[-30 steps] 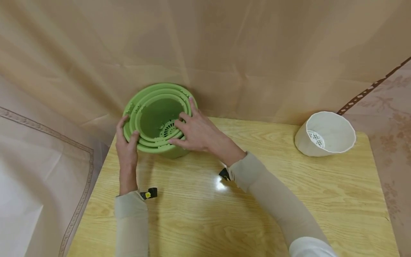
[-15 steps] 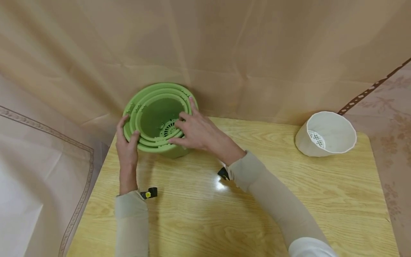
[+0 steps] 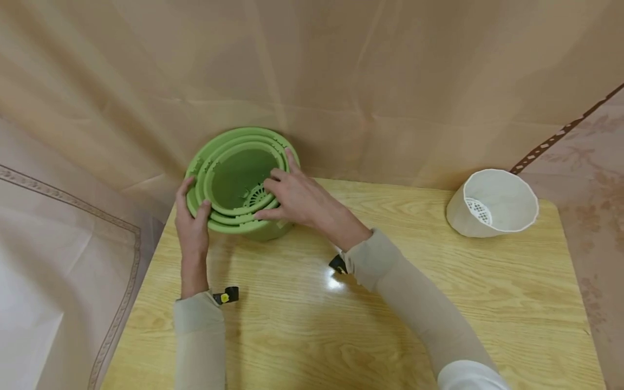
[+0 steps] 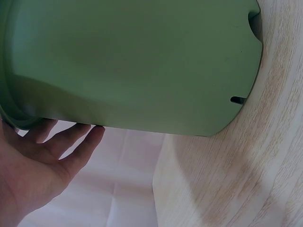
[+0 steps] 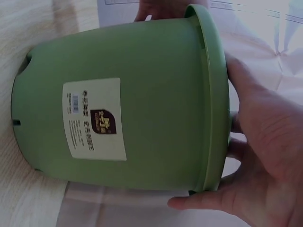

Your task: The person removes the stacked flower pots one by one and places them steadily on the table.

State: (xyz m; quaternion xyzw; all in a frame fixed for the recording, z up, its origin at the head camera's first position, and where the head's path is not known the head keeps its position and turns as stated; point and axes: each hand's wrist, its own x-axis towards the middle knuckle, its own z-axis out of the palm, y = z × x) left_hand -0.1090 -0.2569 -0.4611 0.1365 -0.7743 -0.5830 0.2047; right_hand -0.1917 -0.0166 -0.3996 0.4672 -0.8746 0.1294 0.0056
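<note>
Several green plastic flower pots stand nested on the table, the outer pot (image 3: 265,234) around smaller ones. The innermost pot (image 3: 239,176) has a slotted bottom. My left hand (image 3: 192,227) grips the stack's left side, thumb over the rim. In the left wrist view its fingers (image 4: 75,146) lie along the outer wall under the rim. From the right, my right hand (image 3: 304,200) holds the inner rims, with some fingers curled inside the innermost pot and the thumb at the near rim. A white label (image 5: 94,118) shows on the outer wall in the right wrist view.
A white flower pot (image 3: 517,203) with a perforated bottom stands at the table's back right. The wooden table (image 3: 302,330) extends toward me. A tan curtain (image 3: 322,70) hangs right behind the green pots, and pale cloth (image 3: 44,260) lies off the left edge.
</note>
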